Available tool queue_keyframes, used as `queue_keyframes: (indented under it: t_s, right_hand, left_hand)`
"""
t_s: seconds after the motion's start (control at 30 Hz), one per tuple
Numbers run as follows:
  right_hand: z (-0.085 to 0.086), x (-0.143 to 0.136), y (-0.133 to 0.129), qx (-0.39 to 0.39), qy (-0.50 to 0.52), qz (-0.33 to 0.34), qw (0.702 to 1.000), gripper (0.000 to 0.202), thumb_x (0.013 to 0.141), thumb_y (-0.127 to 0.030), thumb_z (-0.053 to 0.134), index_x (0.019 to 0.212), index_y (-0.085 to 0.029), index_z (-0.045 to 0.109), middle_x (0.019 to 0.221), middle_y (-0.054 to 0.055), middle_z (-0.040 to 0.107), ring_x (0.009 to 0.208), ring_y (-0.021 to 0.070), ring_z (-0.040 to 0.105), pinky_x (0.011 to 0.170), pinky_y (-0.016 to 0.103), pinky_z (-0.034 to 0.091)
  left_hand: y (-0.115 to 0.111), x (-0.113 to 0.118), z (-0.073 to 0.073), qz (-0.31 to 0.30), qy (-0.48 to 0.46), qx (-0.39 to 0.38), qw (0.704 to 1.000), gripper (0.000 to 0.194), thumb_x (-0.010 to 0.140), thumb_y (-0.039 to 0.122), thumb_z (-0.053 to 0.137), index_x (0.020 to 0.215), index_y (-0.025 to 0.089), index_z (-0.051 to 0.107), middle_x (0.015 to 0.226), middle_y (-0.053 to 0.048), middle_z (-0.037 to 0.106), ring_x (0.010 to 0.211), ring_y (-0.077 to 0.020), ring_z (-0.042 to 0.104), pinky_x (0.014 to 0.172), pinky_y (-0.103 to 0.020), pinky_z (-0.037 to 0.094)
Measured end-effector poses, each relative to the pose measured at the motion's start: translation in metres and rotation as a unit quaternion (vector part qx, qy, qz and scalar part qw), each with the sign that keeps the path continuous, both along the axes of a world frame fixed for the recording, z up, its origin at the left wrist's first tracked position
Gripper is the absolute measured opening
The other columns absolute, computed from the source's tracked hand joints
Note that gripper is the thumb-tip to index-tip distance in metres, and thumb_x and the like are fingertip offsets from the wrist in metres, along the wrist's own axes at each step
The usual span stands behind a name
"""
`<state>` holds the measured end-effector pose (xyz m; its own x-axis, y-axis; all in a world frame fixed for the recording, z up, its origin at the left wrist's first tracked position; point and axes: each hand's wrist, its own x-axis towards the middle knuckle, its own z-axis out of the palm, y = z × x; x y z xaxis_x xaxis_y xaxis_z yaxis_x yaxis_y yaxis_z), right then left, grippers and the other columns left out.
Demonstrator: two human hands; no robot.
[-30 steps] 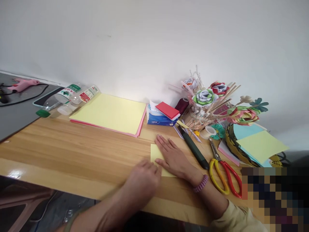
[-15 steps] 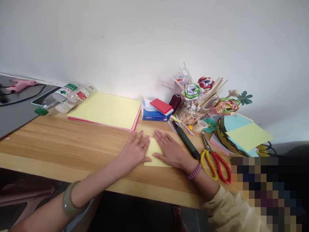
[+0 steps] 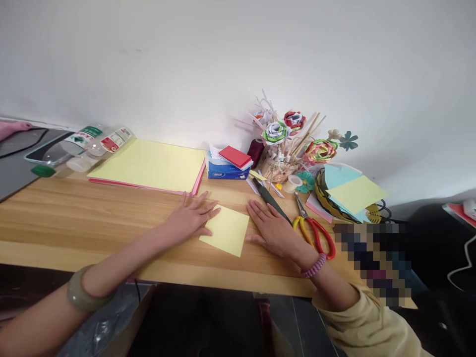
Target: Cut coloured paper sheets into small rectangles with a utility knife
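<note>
A small square of yellow paper (image 3: 227,231) lies flat on the wooden table, slightly turned. My left hand (image 3: 188,218) is spread at its left side, fingertips touching the paper's left edge. On the other side my right hand (image 3: 273,228) lies palm down on the table with fingers outstretched, just beside the paper's right corner. Neither hand grasps anything.
Scissors (image 3: 314,230) and a dark green tool (image 3: 273,198) lie by my right hand. Behind are a tissue pack (image 3: 226,170), paper flowers (image 3: 277,133) and a basket (image 3: 327,201). Large yellow sheets (image 3: 152,166) and bottles (image 3: 84,144) lie at the left.
My hands have moved apart, uncovering the yellow square, which is now turned at an angle. The whole view has shifted, so the table's objects appear further left.
</note>
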<state>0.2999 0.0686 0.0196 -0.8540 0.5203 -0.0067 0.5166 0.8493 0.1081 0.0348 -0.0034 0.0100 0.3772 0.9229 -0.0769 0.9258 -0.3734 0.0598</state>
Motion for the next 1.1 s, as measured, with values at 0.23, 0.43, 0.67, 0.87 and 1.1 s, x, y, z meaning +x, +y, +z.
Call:
queue_keyframes:
  t_s: [0.23, 0.43, 0.67, 0.87, 1.1]
  right_hand:
    - [0.011, 0.009, 0.001, 0.112, 0.068, -0.185, 0.974, 0.051, 0.096, -0.036, 0.032, 0.133, -0.002, 0.042, 0.139, 0.021, 0.043, 0.126, 0.0279, 0.042, 0.102, 0.043, 0.035]
    - [-0.003, 0.008, 0.016, 0.134, 0.052, -0.274, 0.951, 0.04, 0.09, -0.032, 0.051, 0.123, -0.009, 0.05, 0.116, 0.015, 0.059, 0.104, 0.025, 0.056, 0.084, 0.041, 0.048]
    - [-0.009, 0.002, 0.02, 0.13, 0.04, -0.297, 0.945, 0.033, 0.089, -0.036, 0.055, 0.116, -0.017, 0.054, 0.113, 0.006, 0.058, 0.095, 0.018, 0.059, 0.079, 0.039, 0.051]
    - [0.006, 0.01, -0.001, 0.111, 0.073, -0.282, 0.95, 0.036, 0.09, -0.021, 0.045, 0.125, -0.009, 0.045, 0.104, 0.013, 0.058, 0.076, 0.0166, 0.061, 0.058, 0.027, 0.047]
    - [0.008, 0.032, -0.044, 0.067, 0.115, -0.24, 0.962, 0.041, 0.091, -0.023, 0.037, 0.131, -0.013, 0.041, 0.101, 0.012, 0.059, 0.072, 0.0188, 0.062, 0.047, 0.026, 0.045]
  left_hand:
    - [0.011, -0.026, 0.019, -0.052, -0.134, -0.083, 0.986, 0.045, 0.093, 0.016, 0.038, 0.132, 0.035, 0.046, 0.141, 0.005, 0.045, 0.138, -0.023, 0.024, 0.111, -0.047, 0.018]
    - [0.015, 0.005, 0.018, 0.137, -0.162, -0.07, 0.975, 0.056, 0.072, 0.042, 0.065, 0.122, 0.019, 0.054, 0.121, -0.012, 0.058, 0.114, -0.0311, 0.049, 0.089, -0.038, 0.042]
    - [0.022, 0.008, 0.024, 0.163, -0.166, -0.086, 0.969, 0.016, 0.066, 0.03, 0.067, 0.069, 0.021, 0.056, 0.074, 0.0, 0.062, 0.078, -0.0224, 0.06, 0.063, -0.028, 0.043]
    - [-0.008, 0.032, 0.074, 0.197, -0.124, 0.089, 0.968, 0.005, 0.084, 0.019, 0.046, 0.087, 0.019, 0.051, 0.091, -0.004, 0.059, 0.085, -0.0211, 0.058, 0.065, -0.03, 0.042]
    - [-0.027, 0.057, 0.049, 0.024, 0.038, -0.043, 0.998, 0.051, 0.077, 0.049, 0.066, 0.11, 0.012, 0.055, 0.109, -0.016, 0.058, 0.091, -0.0303, 0.061, 0.064, -0.036, 0.05]
